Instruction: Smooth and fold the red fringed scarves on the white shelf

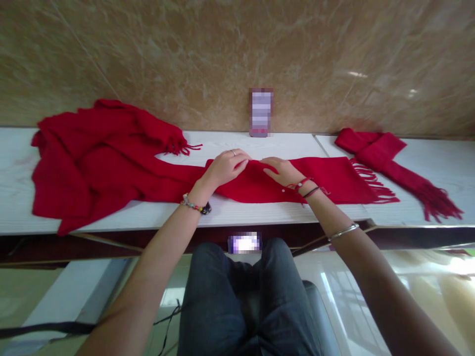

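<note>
A red scarf (326, 180) lies lengthwise on the white tabletop, its fringed end spread to the right. My left hand (226, 167) is at the scarf's far edge near the middle, fingers curled over it with the thumb close by; the cloth wrinkles beneath. Just to the right, my right hand (285, 173) rests on the same edge with fingers stretched out and thumb apart. Leftward the cloth runs into a loose, rumpled red heap (89, 163) with a fringe at its upper right; whether it is all one scarf I cannot tell.
A folded red scarf (382, 153) with a fringed end lies at the right. A phone (261, 112), blurred out, leans on the brown marbled wall (208, 54) behind the white table (222, 143). Another blurred bright screen (245, 243) shows below the front edge, above my knees.
</note>
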Motion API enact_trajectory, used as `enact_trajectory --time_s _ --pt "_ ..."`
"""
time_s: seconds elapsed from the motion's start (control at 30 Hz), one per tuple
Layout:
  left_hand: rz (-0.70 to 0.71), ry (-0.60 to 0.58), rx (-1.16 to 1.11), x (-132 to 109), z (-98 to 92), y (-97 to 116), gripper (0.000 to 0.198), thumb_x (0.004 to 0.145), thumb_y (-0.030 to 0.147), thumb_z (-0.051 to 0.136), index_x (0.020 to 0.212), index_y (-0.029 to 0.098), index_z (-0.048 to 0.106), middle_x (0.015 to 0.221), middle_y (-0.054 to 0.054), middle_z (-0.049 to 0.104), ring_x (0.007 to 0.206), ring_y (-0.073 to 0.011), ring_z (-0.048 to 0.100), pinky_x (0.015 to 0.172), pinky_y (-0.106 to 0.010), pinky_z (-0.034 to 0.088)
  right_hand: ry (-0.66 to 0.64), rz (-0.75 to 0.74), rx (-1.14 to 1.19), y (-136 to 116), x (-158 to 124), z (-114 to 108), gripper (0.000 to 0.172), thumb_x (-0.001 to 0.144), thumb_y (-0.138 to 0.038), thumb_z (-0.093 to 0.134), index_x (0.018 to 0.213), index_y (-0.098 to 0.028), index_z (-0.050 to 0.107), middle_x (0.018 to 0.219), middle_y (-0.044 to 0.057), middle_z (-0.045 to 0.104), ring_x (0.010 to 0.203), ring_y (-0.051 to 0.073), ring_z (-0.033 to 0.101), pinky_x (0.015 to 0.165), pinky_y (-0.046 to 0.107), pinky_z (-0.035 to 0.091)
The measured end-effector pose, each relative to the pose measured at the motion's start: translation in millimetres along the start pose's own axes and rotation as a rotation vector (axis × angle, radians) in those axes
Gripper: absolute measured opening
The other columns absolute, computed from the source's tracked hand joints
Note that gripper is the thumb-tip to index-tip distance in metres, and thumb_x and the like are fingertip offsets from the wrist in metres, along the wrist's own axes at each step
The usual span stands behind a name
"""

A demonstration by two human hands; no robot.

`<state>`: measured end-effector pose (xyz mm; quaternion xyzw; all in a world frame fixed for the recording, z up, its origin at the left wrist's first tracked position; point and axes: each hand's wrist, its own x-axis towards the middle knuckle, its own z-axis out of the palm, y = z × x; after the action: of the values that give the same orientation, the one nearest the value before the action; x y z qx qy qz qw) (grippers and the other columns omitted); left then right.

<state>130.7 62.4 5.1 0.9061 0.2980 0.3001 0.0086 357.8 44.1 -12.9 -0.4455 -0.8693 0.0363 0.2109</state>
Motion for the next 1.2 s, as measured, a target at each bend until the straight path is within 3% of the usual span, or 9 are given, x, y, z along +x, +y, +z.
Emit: enact_trajectory --time_s 0.13,0.3,0.47,0.53,0.63,0.7,0.83,1.03,1.2 --pt "-0.102 0.025 0.015 -6.9 -12.2 -23.0 0.032 0.090 0.027 0.039 0.098 0.014 0.067 0.102 -0.009 0.068 0.099 -0.0196 0.062 0.093 -0.035 0.047 -0.004 -0.066 0.094 7.2 0.2 20.8 0.032 0.088 -0.021 0.048 0.114 -0.014 0.065 0.117 0.011 0.067 0.110 0.022 0.061 0.097 0.039 0.048" --pt "-0.185 -0.196 -0.012 -12.0 -15.7 -35.4 0.037 0.087 0.038 0.048 0.110 0.014 0.065 0.112 -0.010 0.066 0.107 -0.0229 0.059 0.099 -0.039 0.044 0.011 -0.059 0.128 17.3 -4.4 22.3 0.030 0.086 -0.023 0.051 0.111 -0.015 0.066 0.115 0.011 0.068 0.110 0.022 0.062 0.097 0.039 0.048" --pt "-0.082 -0.193 -0.126 -8.7 -15.7 -11.3 0.043 0.079 0.038 0.062 0.118 0.018 0.061 0.122 -0.009 0.059 0.113 -0.0227 0.055 0.102 -0.040 0.041 0.000 -0.023 0.141 17.6 -3.7 17.9 0.028 0.085 -0.019 0.053 0.109 -0.016 0.067 0.115 0.009 0.068 0.109 0.021 0.062 0.097 0.038 0.047" --pt "0.001 -0.290 -0.184 -7.0 -15.2 3.3 0.043 0.077 0.035 0.067 0.117 0.021 0.062 0.121 -0.008 0.059 0.110 -0.0209 0.056 0.100 -0.037 0.042 -0.004 0.010 0.151 17.0 -3.3 16.5 0.027 0.084 -0.018 0.054 0.108 -0.015 0.067 0.114 0.010 0.069 0.107 0.021 0.063 0.096 0.038 0.047" --pt "0.099 -0.531 -0.189 -6.2 -11.5 18.6 0.041 0.074 0.031 0.071 0.113 0.023 0.063 0.118 -0.005 0.061 0.109 -0.0187 0.057 0.097 -0.032 0.043 0.004 0.063 0.169 15.9 -2.8 15.0 0.026 0.084 -0.016 0.054 0.106 -0.014 0.068 0.113 0.011 0.069 0.105 0.021 0.064 0.096 0.038 0.047" --pt "0.117 -0.583 -0.138 -6.3 -7.8 21.5 0.039 0.073 0.020 0.069 0.112 0.021 0.064 0.119 -0.005 0.061 0.110 -0.0182 0.057 0.098 -0.030 0.043 0.010 0.082 0.178 15.6 -2.5 14.1 0.026 0.084 -0.015 0.054 0.105 -0.015 0.069 0.112 0.010 0.070 0.104 0.021 0.064 0.096 0.037 0.047" --pt "0.099 -0.508 0.025 -5.3 -2.7 16.4 0.036 0.074 0.004 0.053 0.106 0.016 0.065 0.109 -0.006 0.066 0.102 -0.0182 0.061 0.092 -0.030 0.046 0.004 0.104 0.183 14.9 -2.2 10.7 0.026 0.084 -0.017 0.054 0.106 -0.015 0.069 0.112 0.009 0.070 0.104 0.020 0.064 0.097 0.037 0.047" --pt "-0.010 -0.173 0.273 -1.8 -0.2 13.5 0.032 0.084 0.010 0.049 0.114 0.015 0.060 0.110 -0.010 0.068 0.100 -0.0231 0.064 0.089 -0.037 0.046 -0.027 0.146 0.247 12.4 -2.5 3.0 0.032 0.088 -0.032 0.051 0.111 -0.018 0.068 0.114 0.008 0.069 0.105 0.022 0.063 0.097 0.038 0.046" --pt "-0.145 -0.088 0.307 -0.6 4.1 15.0 0.024 0.089 0.015 0.050 0.112 0.016 0.057 0.100 -0.009 0.071 0.093 -0.0230 0.067 0.083 -0.036 0.049 0.022 0.147 0.432 11.4 -5.2 0.4 0.046 0.091 -0.046 0.042 0.124 -0.018 0.060 0.121 0.009 0.065 0.114 0.023 0.058 0.102 0.042 0.042"
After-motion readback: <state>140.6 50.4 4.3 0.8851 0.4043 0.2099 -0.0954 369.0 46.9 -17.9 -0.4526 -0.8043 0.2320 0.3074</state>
